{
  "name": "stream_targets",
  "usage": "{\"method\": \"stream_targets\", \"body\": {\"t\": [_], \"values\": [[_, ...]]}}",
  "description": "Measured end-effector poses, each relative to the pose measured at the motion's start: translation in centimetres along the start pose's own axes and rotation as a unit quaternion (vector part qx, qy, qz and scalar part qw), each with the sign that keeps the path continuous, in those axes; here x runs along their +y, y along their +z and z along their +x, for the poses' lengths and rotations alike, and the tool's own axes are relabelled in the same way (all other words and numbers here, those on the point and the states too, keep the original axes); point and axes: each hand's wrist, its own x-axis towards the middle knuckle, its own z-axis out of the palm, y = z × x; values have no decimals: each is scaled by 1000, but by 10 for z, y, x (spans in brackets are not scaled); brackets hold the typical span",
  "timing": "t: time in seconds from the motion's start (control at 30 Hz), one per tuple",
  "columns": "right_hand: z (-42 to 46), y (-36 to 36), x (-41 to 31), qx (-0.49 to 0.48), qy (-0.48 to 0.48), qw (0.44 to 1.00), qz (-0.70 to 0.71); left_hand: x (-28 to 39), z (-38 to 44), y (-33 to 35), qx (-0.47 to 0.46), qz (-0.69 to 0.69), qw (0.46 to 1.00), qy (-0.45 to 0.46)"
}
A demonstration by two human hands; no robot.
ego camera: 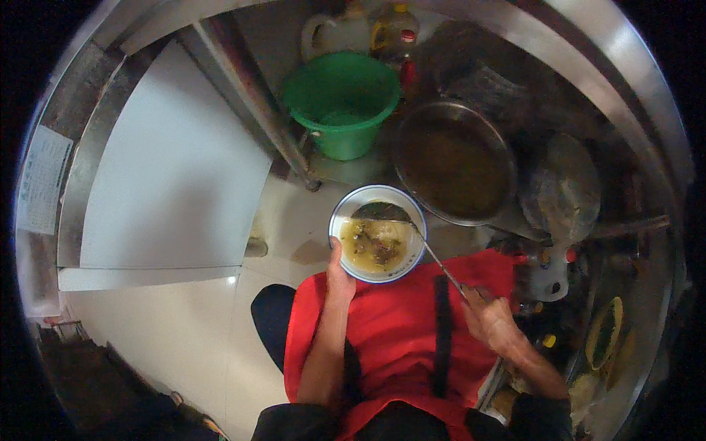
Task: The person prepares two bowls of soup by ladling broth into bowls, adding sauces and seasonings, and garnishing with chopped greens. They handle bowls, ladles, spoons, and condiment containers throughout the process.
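Observation:
My left hand [340, 278] grips the near-left rim of a white bowl with a blue edge [408, 262], thumb over the lip. Yellowish broth [358, 256] with dark bits lies in the bowl. In my right hand [488, 320] is the long thin handle of a metal ladle [438, 263]. Its dark round head [381, 210] rests inside the far half of the bowl, over the broth. Whether the ladle's head touches the bowl's wall, I cannot tell. Below both hands spreads a red apron [397, 325].
A green plastic bucket [345, 138] stands beyond the bowl. Right of it sits a wide metal pan [455, 165] of dark liquid, near a clear plastic scoop [562, 193]. Bottles [408, 60] stand at the back. A metal leg [259, 105] and white panel [176, 165] lie left.

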Motion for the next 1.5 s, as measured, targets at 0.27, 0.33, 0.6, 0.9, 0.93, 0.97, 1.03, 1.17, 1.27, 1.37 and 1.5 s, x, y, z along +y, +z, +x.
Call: {"method": "stream_targets", "body": {"t": [0.27,0.33,0.6,0.9,0.93,0.97,1.03,1.17,1.27,1.37,1.5], "values": [[12,-54,20,-49,251,812,524,1,0,-1,6,18,1000,-4],[24,-53,39,-5,268,852,450,0,2,-2,-4,21,1000,5],[76,7,121,186,28,982,-8,3,1,2,-8,37,999,15],[90,-4,109,-36,283,839,463,4,3,3,-19,45,999,15],[90,-8,109,-44,286,815,502,4,3,3,-12,48,999,7],[89,-10,109,-43,288,794,534,4,3,3,-6,51,999,0],[85,-15,109,-27,282,763,581,3,3,2,2,56,998,-6],[73,-29,104,-17,255,699,668,2,4,2,4,58,998,-6],[65,-45,92,-36,250,667,701,2,7,1,-23,55,998,6],[54,-59,75,-45,221,710,667,0,10,-1,-25,46,999,4],[38,-72,48,-35,239,722,649,-3,10,-7,-19,34,999,4]]}}
